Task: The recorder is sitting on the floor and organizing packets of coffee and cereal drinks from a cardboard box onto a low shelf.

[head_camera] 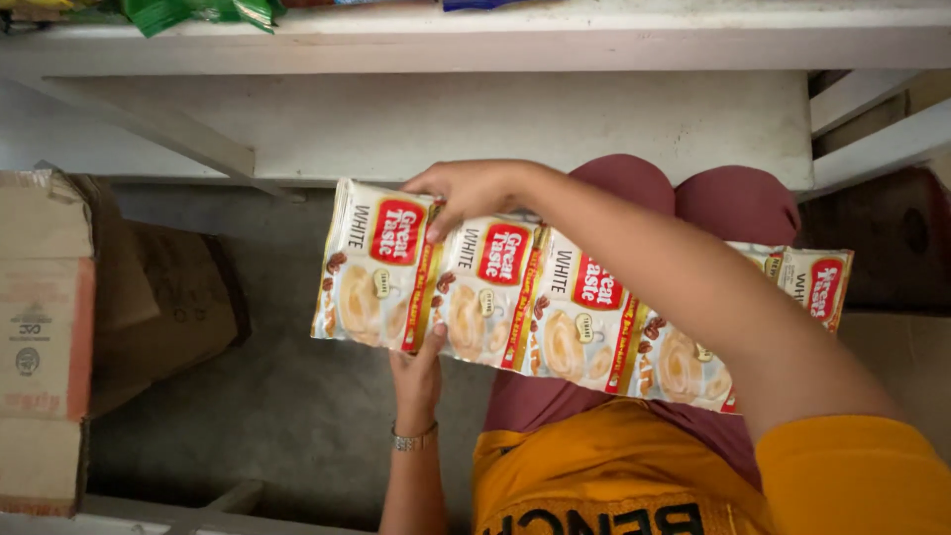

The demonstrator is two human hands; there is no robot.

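Both hands' fingers (436, 342) pinch the sachet strip (555, 302) at its top and bottom edges.

Sachet strip (565, 307): white packets, each with a red oval badge, a yellow-and-red band down one side, and a picture of creamy beige cups with brown beans.
Shirt (614, 466): mustard orange with black lettering.
Trousers (738, 203): dusty maroon.
Bracelet (413, 439): silver metal.
Shelf (495, 119): scuffed white paint.
Floor (297, 396): dull grey concrete.
Cardboard box (45, 337): tan brown with a faded red-orange panel.
Packets on the shelf top (198, 12): bright green.
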